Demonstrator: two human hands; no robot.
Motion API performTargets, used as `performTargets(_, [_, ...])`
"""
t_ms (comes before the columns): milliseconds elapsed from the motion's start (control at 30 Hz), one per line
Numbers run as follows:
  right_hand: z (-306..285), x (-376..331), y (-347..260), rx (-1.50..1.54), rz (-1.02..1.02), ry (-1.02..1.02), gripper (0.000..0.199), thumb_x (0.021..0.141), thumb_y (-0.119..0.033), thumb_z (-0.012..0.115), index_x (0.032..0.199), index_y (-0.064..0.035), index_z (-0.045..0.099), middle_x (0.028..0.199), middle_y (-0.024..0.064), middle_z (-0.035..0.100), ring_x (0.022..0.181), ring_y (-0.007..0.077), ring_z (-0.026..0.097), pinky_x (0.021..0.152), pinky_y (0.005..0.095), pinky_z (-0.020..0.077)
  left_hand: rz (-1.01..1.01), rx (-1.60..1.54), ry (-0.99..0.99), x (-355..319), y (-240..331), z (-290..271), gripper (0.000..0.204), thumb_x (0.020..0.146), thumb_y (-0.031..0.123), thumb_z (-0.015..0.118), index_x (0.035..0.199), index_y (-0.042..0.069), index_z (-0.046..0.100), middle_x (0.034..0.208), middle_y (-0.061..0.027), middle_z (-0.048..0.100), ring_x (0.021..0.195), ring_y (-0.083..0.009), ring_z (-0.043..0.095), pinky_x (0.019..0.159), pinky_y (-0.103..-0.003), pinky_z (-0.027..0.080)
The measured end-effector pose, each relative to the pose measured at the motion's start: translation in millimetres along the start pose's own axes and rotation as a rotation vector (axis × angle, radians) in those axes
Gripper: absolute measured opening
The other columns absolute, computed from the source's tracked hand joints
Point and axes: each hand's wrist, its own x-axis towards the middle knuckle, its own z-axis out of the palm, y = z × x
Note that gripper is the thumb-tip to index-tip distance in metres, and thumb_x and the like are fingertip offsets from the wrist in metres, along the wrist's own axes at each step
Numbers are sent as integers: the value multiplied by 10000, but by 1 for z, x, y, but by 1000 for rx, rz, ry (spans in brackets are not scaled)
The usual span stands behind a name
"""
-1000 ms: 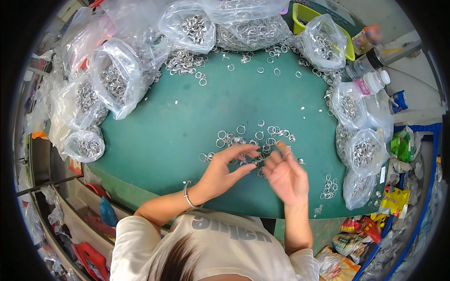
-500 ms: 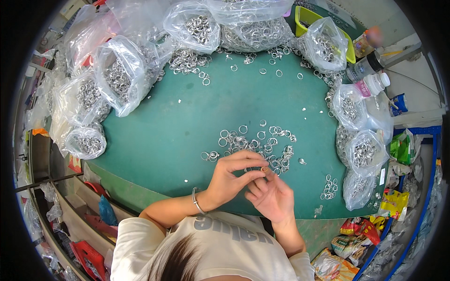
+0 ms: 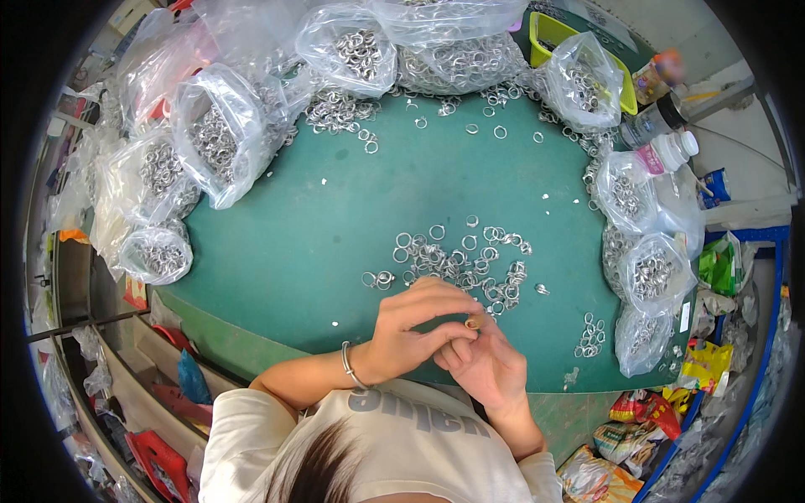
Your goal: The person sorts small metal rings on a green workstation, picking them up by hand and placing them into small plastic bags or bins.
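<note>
A view from above, looking down at a person seated at a round green surface (image 3: pixel 335 218). Both hands meet close to the body at the near edge of the surface. The left hand (image 3: pixel 411 331) comes in from the left, wearing a thin silver bracelet (image 3: pixel 347 365) at the wrist, its fingers (image 3: pixel 444 303) curled narrow and pinched together at the tips. The right hand (image 3: pixel 485 362) sits just beside and partly under it, palm turned up, fingers bent inward toward the same spot. The fingertips of both hands touch at a small ring (image 3: pixel 475 321), which looks pinched between them; it is too small to make out clearly, and which hand bears the grip cannot be told.

Just beyond the hands lies a loose scatter of small silver metal rings (image 3: pixel 457 260), spread flat on the green surface. A smaller cluster of rings (image 3: pixel 591 334) lies to the right, near the rim.

Clear plastic bags full of the same rings ring the far and side edges: a large open bag (image 3: pixel 220 142) at the upper left, a small bag (image 3: pixel 156 253) at the left rim, more bags at the far edge (image 3: pixel 453 63) and down the right side (image 3: pixel 650 272). A yellow-green tray (image 3: pixel 549 29) and a white-capped bottle (image 3: pixel 667 151) stand at the upper right.
</note>
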Motion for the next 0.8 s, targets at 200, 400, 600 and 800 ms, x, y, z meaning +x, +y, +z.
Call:
performTargets(200, [-3, -1, 0, -32, 11, -2, 345, 810, -370, 597, 1006, -105, 492, 733, 18, 421, 725, 161, 392, 687, 309, 309, 76, -35, -31, 0, 2, -1, 213, 663, -2, 725, 869, -11, 671, 874, -101, 668, 810, -230, 623, 754, -330, 458])
performTargets(400, [-5, -2, 1, -78, -41, -22, 351, 815, -362, 592, 1032, -93, 533, 760, 27, 445, 756, 169, 412, 717, 318, 332, 100, -44, -32, 1, 6, -1, 194, 661, -15, 718, 849, -14, 671, 864, -107, 665, 799, -232, 622, 752, -338, 458])
performTargets(600, [-7, -5, 2, -182, -171, -91, 308, 879, -204, 516, 1128, -29, 559, 906, 70, 540, 858, 196, 474, 783, 329, 363, 97, -43, -24, 0, 6, -2, 174, 663, -17, 714, 833, -10, 678, 865, -107, 662, 787, -230, 616, 746, -334, 461])
performTargets(800, [-9, -7, 4, -406, -312, -59, 337, 854, -88, 514, 1174, 15, 535, 1006, 100, 580, 857, 201, 515, 802, 328, 397, 55, -69, -54, -3, 4, -5, 207, 668, -63, 718, 868, -40, 671, 888, -139, 647, 789, -235, 614, 697, -322, 495])
